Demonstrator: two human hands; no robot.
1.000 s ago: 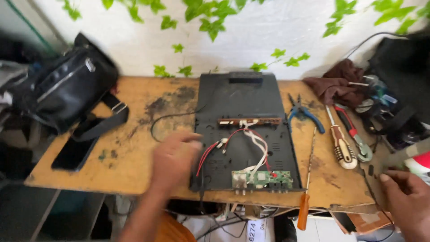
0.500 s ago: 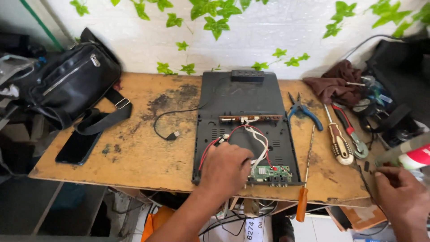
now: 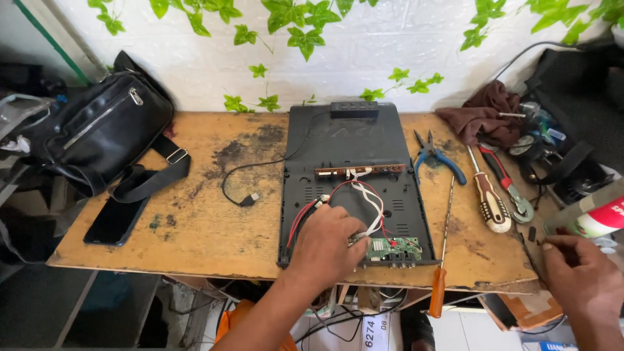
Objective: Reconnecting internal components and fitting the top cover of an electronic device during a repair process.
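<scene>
A black open device casing (image 3: pixel 354 140) lies flat in the middle of the wooden table (image 3: pixel 195 214). Inside it are red and white wires (image 3: pixel 364 195), a narrow brown strip board (image 3: pixel 361 170) and a small green circuit board (image 3: pixel 398 247) at the front edge. My left hand (image 3: pixel 327 244) rests on the casing with bent fingers closed on the wires just left of the green board. My right hand (image 3: pixel 582 276) hovers at the table's right front corner, fingers curled; what they pinch is unclear.
Blue-handled pliers (image 3: pixel 437 156), two striped-handle screwdrivers (image 3: pixel 487 195), and a long orange-handled screwdriver (image 3: pixel 441 273) lie right of the casing. A brown cloth (image 3: pixel 481 120) sits far right. A black bag (image 3: pixel 97 133), a phone (image 3: pixel 116 220) and a loose black cable (image 3: pixel 240 195) are left.
My left hand slid right from the casing's left edge onto the wires beside the green board. My right hand stayed by the right front corner.
</scene>
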